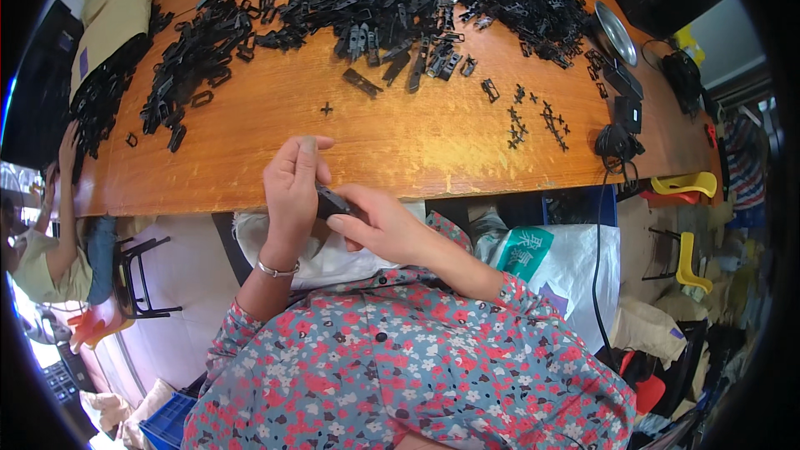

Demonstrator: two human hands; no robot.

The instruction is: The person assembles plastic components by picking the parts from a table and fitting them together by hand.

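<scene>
In front of me, at the table's near edge, my right hand [379,223] pinches a dark, elongated plastic part [332,202] between thumb and fingers. The part's far end sits against the palm side of my left hand [292,179]. My left hand is raised, its thumb pressed along bent fingers; whatever it may pinch is too small or hidden to make out. Beyond my hands, a lone small black cross-shaped piece [327,108] lies on the wooden table [400,146]. More such black cross pieces [517,129] are scattered to the right, near a small black frame-like part [490,90].
A large heap of black plastic parts [367,0] covers the far table, with a looser pile [187,58] at left. A round metal dish [615,33] and a coiled black cable [617,143] are at right. Another person's hand [68,146] reaches in at far left.
</scene>
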